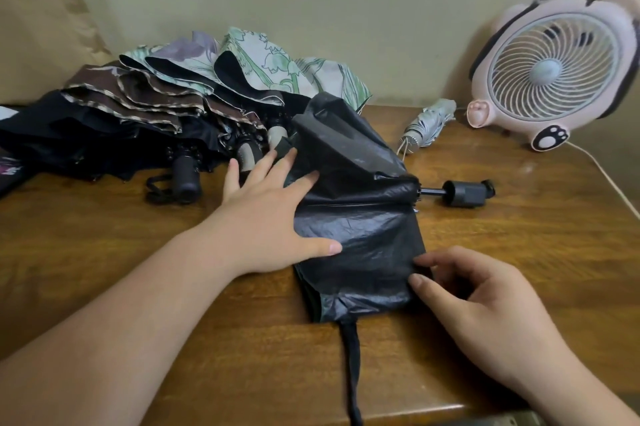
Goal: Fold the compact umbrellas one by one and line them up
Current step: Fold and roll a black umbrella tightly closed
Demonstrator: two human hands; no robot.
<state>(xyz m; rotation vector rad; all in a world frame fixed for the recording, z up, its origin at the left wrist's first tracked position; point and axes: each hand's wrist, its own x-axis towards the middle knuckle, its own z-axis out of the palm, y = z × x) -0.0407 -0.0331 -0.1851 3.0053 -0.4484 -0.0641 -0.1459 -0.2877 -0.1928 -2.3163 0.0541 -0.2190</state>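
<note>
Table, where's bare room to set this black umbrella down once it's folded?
Best: bare wood right of the handle of the black umbrella, bordered by the fan behind and the white cable. Also a strip in front of the umbrella pile, left of the left hand. Back left is crowded with that pile; a grey folded umbrella lies near the fan.

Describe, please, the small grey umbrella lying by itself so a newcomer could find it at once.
Start at the pink desk fan on the table, far right. Just left of its base lies a silver-grey umbrella, collapsed, with a white cord at its near end. It alone is plain grey, apart from the heap of patterned and dark umbrellas at the far left.
</note>
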